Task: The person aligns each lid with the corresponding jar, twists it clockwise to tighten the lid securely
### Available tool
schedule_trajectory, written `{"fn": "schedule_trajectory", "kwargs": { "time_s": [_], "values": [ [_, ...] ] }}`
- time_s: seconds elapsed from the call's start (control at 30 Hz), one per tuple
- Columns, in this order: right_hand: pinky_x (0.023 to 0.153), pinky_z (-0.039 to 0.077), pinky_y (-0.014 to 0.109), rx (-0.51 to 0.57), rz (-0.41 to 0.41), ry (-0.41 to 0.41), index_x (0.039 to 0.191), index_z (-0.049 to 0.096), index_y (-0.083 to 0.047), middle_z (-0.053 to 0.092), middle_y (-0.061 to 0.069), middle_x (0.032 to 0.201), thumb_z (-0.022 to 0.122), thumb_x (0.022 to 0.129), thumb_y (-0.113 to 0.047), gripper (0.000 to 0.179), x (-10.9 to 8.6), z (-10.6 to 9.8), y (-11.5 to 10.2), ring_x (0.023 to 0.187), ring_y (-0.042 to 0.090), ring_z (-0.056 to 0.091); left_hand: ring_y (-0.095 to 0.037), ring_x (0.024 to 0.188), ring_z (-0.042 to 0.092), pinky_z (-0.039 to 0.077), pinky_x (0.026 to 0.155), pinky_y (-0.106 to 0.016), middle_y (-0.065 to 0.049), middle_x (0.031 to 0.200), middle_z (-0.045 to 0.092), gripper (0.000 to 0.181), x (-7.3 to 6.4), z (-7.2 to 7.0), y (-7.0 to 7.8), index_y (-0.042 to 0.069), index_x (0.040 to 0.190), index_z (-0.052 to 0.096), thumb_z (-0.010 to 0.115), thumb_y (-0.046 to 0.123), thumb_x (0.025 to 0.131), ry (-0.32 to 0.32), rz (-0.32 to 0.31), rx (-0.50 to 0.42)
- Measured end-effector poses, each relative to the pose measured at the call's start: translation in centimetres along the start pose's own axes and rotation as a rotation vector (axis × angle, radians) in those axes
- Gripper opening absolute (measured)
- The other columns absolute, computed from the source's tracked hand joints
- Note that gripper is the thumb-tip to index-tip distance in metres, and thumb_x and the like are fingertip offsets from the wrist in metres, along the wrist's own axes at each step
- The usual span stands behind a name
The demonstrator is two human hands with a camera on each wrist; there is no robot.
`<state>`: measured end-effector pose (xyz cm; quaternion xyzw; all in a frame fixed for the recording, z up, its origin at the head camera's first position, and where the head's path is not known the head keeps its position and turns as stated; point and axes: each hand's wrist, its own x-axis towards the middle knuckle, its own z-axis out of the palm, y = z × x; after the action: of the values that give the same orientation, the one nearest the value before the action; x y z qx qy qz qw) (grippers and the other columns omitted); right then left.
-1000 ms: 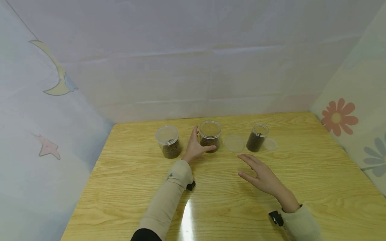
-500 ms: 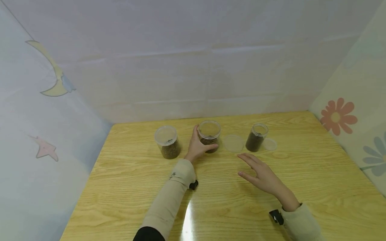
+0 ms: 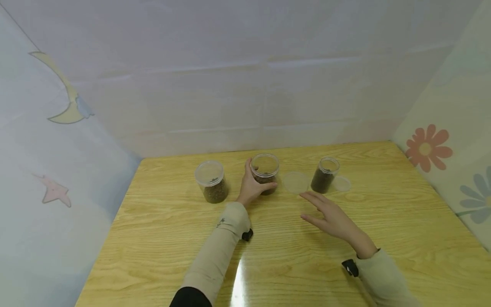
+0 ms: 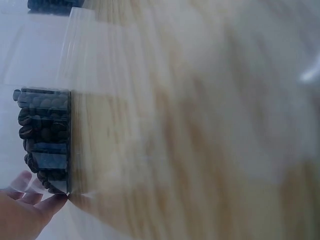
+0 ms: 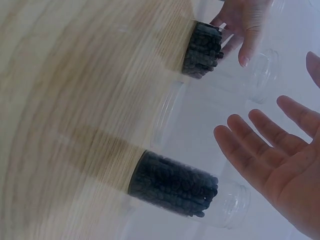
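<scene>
My left hand (image 3: pixel 251 187) is wrapped around the side of the middle clear jar (image 3: pixel 268 186), its thumb across the front and fingers behind. Dark coffee beans (image 4: pixel 45 132) fill the lower part of that jar, seen close in the left wrist view. My right hand (image 3: pixel 333 217) hovers over the table with fingers extended and thumb apart, holding nothing. Nearest it stand a narrower clear jar (image 3: pixel 323 181), full of dark beans, and a thin round lid (image 3: pixel 296 183) lying flat. The middle and narrow jars look uncovered.
Left of my left hand stands another clear jar (image 3: pixel 215 192) of beans, its top apparently covered. A smaller round lid (image 3: pixel 342 183) lies beside the narrow jar. Everything rests on a wood-grain table (image 3: pixel 161 251), with a printed cloth backdrop (image 3: pixel 199 98) behind.
My left hand has drawn in against the middle jar and now grips it. The right hand stays extended and has shifted only slightly. The whole view has drifted a little.
</scene>
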<state>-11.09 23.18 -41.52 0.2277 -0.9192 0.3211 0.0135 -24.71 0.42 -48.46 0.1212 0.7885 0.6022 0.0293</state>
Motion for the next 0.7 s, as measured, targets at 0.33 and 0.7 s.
{"fn": "schedule_trajectory", "kwargs": {
  "time_s": [0.33,0.7],
  "values": [
    [0.083,0.043,0.055,-0.009,-0.041,-0.041,0.131,0.043,0.002,0.043,0.025,0.13,0.062,0.088,-0.024,0.053,1.7,0.1,0.7,0.114,0.045,0.044,-0.027,0.116,0.044,0.041,0.092,-0.043,-0.017,0.138,0.034,0.106,0.0,-0.2,0.0,0.018,0.144,0.016,0.082,0.035,0.064,-0.029,-0.016,-0.004],
    [0.091,0.035,0.058,-0.064,-0.012,-0.094,0.132,0.042,0.003,0.042,0.028,0.13,0.059,0.089,-0.028,0.055,4.1,0.4,1.6,0.117,0.045,0.04,-0.028,0.117,0.043,0.04,0.093,-0.044,-0.017,0.138,0.034,0.101,0.3,-0.3,-0.3,0.012,0.143,0.02,0.081,0.036,0.065,-0.049,-0.031,0.019]
  ]
}}
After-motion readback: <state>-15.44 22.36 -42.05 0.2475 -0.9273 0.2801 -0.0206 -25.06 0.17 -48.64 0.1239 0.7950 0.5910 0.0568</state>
